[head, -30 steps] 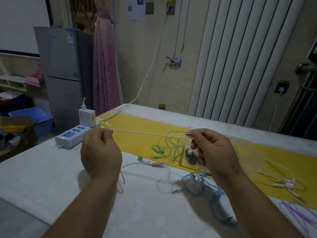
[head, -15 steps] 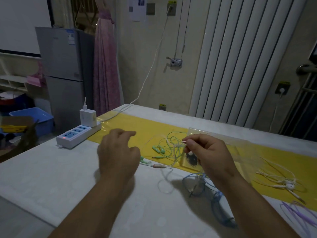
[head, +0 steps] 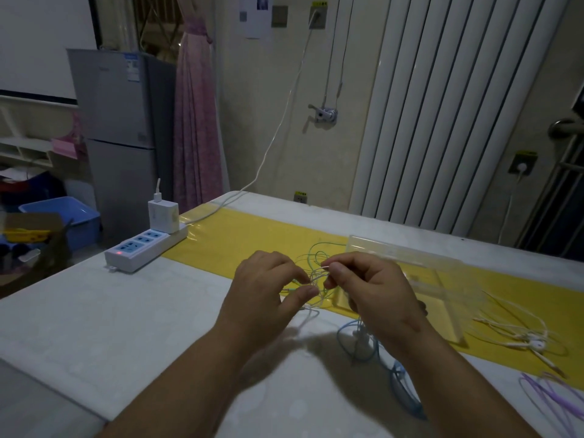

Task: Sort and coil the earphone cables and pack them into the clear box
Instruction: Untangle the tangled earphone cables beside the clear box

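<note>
White earphone cable [head: 325, 266] pinched in right hand [head: 376, 298]; at its nine o'clock, left hand [head: 262, 292] curled, grip unclear in blur.

Left hand [head: 264, 290] and right hand [head: 374, 290] pinch a white cable [head: 319, 301] near the clear box [head: 395, 249]

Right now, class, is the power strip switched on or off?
On. The power strip has a red light glowing at its near end; a white charger is plugged in.
</note>
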Demonstrator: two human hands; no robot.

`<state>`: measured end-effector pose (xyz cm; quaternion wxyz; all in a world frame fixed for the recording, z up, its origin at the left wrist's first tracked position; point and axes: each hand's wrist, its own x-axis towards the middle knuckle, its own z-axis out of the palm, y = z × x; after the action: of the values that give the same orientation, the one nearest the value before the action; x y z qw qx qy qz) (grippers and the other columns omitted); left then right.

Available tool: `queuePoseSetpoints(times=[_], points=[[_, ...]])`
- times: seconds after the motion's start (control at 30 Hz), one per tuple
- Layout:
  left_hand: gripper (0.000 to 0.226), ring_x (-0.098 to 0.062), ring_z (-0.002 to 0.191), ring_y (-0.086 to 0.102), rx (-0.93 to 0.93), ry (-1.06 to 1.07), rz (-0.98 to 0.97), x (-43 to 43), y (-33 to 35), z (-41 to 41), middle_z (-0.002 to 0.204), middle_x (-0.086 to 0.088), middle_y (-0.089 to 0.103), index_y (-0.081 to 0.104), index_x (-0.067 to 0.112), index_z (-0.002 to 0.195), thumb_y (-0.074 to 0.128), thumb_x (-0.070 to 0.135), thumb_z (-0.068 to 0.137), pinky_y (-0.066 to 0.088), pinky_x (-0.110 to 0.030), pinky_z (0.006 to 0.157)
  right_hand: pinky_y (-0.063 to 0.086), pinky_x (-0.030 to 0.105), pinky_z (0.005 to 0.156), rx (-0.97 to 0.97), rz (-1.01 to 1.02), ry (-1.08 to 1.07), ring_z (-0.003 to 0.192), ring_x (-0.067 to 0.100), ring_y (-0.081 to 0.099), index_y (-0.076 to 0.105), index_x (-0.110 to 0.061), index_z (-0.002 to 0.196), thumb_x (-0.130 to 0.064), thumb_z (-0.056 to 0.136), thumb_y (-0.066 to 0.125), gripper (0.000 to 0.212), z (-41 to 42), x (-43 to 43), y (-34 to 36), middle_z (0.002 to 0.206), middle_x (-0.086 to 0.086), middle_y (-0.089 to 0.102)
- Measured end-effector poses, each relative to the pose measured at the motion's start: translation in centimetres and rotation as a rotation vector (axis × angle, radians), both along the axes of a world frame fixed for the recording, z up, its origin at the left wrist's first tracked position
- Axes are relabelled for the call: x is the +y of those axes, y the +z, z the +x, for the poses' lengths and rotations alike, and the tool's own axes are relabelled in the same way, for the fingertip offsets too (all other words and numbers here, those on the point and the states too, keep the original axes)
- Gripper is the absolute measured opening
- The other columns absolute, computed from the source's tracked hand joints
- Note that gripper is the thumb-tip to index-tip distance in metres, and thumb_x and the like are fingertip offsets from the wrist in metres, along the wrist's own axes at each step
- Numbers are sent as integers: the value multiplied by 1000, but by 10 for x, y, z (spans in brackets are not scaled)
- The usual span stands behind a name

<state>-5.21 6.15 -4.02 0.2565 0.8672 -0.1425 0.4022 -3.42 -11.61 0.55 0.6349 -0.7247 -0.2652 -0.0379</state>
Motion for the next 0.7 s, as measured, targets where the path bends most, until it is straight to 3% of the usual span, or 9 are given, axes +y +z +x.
queuePoseSetpoints(times=[0.37,0.6,0.7], points=[[16,-9,76,50,-13,-1,-71,-3,2,-2,78,14,57,62,22,78,54,34,84,39,-30,70,37,9,47,47,34,11,45,0,51,72,-7,91,-7,92,60,12,0,0,1,67,3,67],[18,-4,74,50,-15,72,-230,1,5,-7,73,17,52,58,25,77,48,38,85,39,-20,64,37,8,46,52,-32,-7,45,-1,51,72,-9,90,-8,92,60,12,4,-4,0,64,-2,64],[15,-4,79,54,5,65,-247,0,5,-8,80,16,58,59,26,85,52,39,81,40,-22,67,36,8,46,45,-19,-11,45,-2,50,72,-9,89,-7,92,61,11,4,-5,0,63,-3,63]])
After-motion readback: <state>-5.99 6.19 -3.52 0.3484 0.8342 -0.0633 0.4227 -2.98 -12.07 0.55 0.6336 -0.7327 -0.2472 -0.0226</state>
